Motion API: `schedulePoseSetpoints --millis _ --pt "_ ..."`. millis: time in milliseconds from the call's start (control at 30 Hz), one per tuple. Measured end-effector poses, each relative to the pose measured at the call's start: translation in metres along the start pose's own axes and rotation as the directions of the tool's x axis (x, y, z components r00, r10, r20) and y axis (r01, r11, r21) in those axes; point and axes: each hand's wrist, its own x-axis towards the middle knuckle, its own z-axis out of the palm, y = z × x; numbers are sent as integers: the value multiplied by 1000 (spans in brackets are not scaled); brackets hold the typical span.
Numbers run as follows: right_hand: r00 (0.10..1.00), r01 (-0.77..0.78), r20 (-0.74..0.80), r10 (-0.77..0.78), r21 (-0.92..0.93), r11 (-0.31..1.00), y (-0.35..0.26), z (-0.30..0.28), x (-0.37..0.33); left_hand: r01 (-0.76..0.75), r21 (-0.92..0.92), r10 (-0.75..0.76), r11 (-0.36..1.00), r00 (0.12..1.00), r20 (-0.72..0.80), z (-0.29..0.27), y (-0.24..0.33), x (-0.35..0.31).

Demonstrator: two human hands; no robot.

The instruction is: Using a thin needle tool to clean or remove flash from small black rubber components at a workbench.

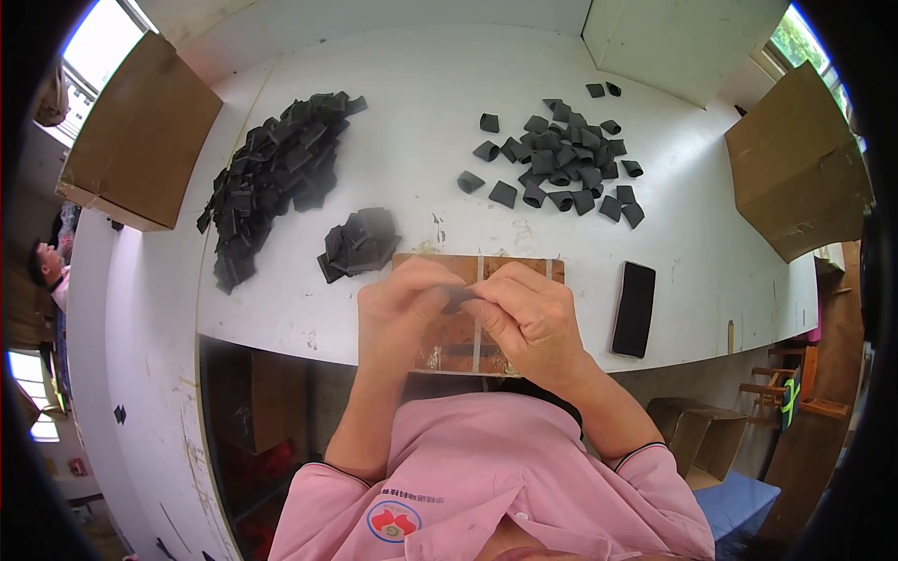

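Two bare hands, left hand [409,301] and right hand [528,316], with fingertips drawn narrow and pinching one small dark piece [456,297] between them, above a brown board [458,264] at the front of the white surface [440,140]. Mostly covered by fingers, so impossible to tell whether flat, folded or rounded.

Weakest point, most likely: that pinch. With so little material to grip and such crowded fingertips, easy to let slip, perhaps onto the board, perhaps past the near edge. With an uneven pull or squeeze, liable to crease or skew, if as soft as suspected.

Beyond the left hand, a small pile of flat black pieces [360,245], and farther off a large heap of black pieces [281,168]. Possible trouble there: sliding or scattering after a careless brush of the wrist, or two pieces clinging together and picked up as one.

Farther right, a loose spread of black tube-like pieces [561,154], some well apart from the rest. Risk of mixing with the flat ones if knocked across. Near the right forearm, a dark phone [634,309], possibly nudged by a wide elbow swing.
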Motion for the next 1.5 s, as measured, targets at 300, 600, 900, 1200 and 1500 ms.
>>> schedulePoseSetpoints --millis 300,600,900,1200,1500 --pt "954 237 -131 -270 -223 946 15 18 -4 -165 308 154 937 986 62 -4 -11 1" --pt "915 -233 -24 403 784 575 20 -37 39 112 704 217 701 907 -360 -44 -97 -5" --pt "705 -607 187 684 658 446 44 -12 -36 266 947 158 -179 958 -240 -104 -113 66" --pt "671 -736 426 606 478 479 25 3 -53 -100 942 431 322 901 -52 -51 -69 -13" --pt "644 -733 455 615 597 326 24 19 -53 -553 760 509 342 789 345 -8 -47 -55"
